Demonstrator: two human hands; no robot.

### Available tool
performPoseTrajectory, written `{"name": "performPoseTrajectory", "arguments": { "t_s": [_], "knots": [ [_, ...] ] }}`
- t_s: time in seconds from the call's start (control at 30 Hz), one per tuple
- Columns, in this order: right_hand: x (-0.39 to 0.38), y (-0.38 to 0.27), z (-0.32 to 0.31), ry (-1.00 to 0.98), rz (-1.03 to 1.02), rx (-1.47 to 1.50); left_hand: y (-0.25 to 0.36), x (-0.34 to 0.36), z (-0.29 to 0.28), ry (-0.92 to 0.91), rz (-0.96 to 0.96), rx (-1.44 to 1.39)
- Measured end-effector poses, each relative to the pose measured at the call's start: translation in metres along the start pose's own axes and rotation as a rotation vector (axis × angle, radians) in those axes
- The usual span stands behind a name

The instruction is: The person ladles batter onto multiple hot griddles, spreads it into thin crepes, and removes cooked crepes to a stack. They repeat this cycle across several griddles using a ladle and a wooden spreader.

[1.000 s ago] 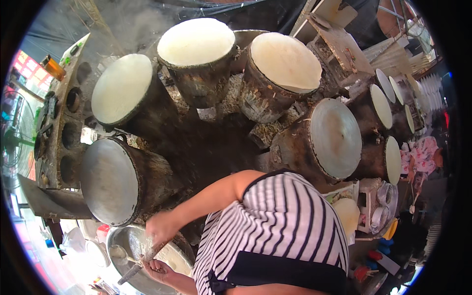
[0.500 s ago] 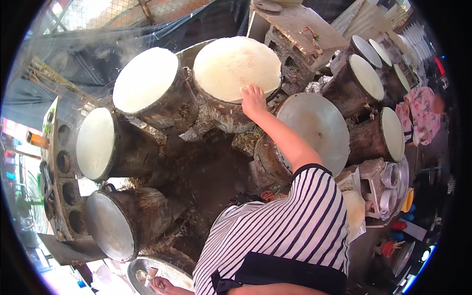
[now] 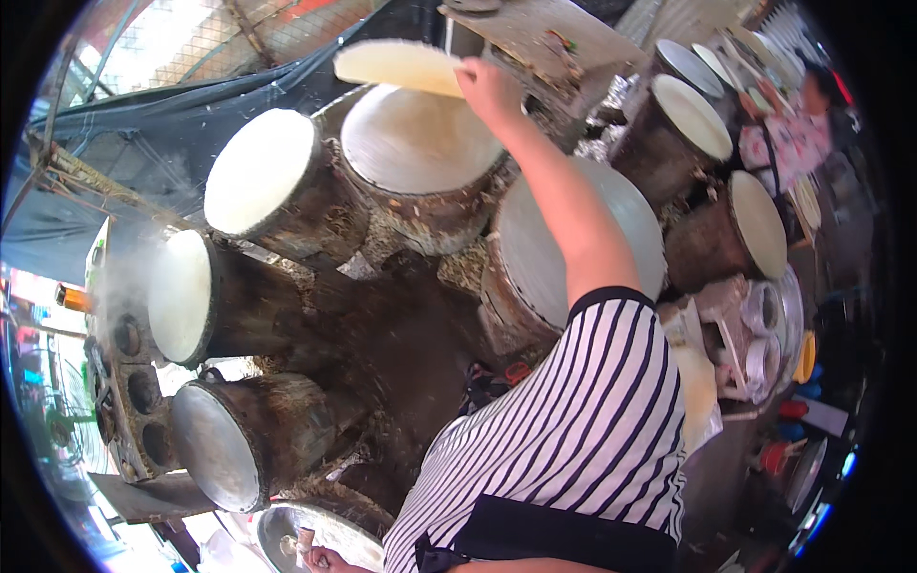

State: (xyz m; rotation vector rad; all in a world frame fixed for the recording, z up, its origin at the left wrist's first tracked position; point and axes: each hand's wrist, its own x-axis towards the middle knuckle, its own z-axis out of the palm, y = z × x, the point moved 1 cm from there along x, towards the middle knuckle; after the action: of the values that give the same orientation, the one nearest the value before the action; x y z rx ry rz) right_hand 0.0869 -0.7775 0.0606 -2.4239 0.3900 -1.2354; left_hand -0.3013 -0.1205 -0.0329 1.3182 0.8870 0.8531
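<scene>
Above the far round grey griddle drum (image 3: 420,143), the right hand (image 3: 489,88) is closed, its grip pinched on the right edge of a thin pale round sheet of cooked batter (image 3: 396,65). The sheet hangs clear of the drum top, lying nearly flat with its long axis running leftward from the fingers. At the lower edge, the left hand (image 3: 320,559) rests by a shiny metal bowl (image 3: 325,530), apparently gripping a small utensil there, well apart from the sheet. A batter-coated drum (image 3: 258,172) stands just left.
</scene>
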Motion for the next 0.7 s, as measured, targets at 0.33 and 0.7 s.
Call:
{"name": "performPoseTrajectory", "arguments": {
  "t_s": [0.33, 0.7],
  "knots": [
    [-0.184, 0.101, -0.379, 0.41, 0.551, 1.048, -0.032, -0.011, -0.123, -0.278, -0.056, 0.1],
    [-0.792, 0.247, -0.61, 0.935, 1.591, 0.74, -0.027, -0.06, -0.152, -0.528, -0.062, 0.186]
  ]
}}
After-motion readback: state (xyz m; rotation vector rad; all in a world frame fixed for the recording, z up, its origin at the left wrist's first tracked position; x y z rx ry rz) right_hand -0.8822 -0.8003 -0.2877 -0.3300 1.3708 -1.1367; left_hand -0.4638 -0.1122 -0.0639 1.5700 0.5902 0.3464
